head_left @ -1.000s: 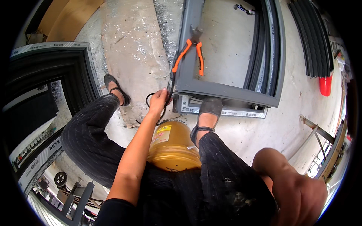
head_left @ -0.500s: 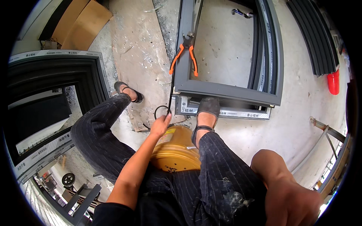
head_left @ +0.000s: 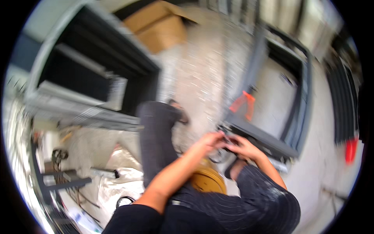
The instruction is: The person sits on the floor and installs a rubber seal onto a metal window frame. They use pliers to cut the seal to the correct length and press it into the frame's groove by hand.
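Motion blurs the picture. My left hand point(head_left: 213, 140) and my right hand point(head_left: 246, 149) meet in front of my lap, fingers curled in toward each other at the near corner of a grey metal frame point(head_left: 255, 126). Something dark lies between the fingertips; its detail is smeared. A thin black strip point(head_left: 219, 159) hangs in a loop just below the hands and seems to run up into the left one. Orange-handled pliers point(head_left: 245, 105) rest on the frame beyond them. Under the hands, between my legs, stands a yellow bucket point(head_left: 210, 180), partly hidden.
Another large dark frame point(head_left: 150, 93) stands at the left. A cardboard box point(head_left: 163, 31) is at the back, black ribbed profiles point(head_left: 341, 103) and a red container point(head_left: 351, 150) at the far right. Crumpled plastic sheeting point(head_left: 126, 183) lies at lower left.
My right hand has come from the lower right to join the left at the frame's corner. The view has swung, so the frame and pliers sit farther right and lower.
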{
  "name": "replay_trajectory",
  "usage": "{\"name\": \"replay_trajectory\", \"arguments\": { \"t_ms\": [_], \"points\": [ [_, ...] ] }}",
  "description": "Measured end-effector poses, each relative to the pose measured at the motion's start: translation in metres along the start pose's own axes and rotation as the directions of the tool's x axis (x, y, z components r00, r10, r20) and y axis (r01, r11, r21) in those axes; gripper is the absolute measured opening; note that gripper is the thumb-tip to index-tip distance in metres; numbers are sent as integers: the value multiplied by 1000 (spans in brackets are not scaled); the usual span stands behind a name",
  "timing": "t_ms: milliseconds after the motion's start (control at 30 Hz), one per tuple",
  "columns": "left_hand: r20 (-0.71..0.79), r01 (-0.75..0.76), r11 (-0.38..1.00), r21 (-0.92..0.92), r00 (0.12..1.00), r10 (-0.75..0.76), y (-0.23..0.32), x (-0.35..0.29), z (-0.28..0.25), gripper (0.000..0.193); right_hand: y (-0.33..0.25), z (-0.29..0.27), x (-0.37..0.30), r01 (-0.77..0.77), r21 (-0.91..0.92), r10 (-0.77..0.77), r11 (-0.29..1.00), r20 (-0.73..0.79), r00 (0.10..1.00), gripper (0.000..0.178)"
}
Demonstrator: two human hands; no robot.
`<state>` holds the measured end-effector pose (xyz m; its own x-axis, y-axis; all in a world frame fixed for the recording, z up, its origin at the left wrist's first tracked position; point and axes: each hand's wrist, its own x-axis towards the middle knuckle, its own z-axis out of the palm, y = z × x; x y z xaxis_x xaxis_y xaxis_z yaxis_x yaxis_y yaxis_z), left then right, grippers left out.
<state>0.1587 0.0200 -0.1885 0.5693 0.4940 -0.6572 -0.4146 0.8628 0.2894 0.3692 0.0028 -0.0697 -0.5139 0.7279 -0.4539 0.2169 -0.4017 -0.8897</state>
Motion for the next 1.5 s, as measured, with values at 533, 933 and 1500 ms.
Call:
{"name": "replay_trajectory", "arguments": {
  "t_ms": [533, 933, 1500],
  "points": [
    [82, -37, 894, -447, 993, 82, -62, 127, -71, 33, 25, 35, -55, 94, -545, 21, 833, 201, 979, 51],
    [-13, -124, 991, 43, 992, 124, -107, 81, -7, 34, 58, 54, -37, -172, -98, 175, 980, 22, 984, 27],
    [-14, 22, 986, 167, 1000, -20, -25, -3, 87, 39, -49, -124, -207, -577, -668, -237, 471, -725, 646, 15]
  ]
}}
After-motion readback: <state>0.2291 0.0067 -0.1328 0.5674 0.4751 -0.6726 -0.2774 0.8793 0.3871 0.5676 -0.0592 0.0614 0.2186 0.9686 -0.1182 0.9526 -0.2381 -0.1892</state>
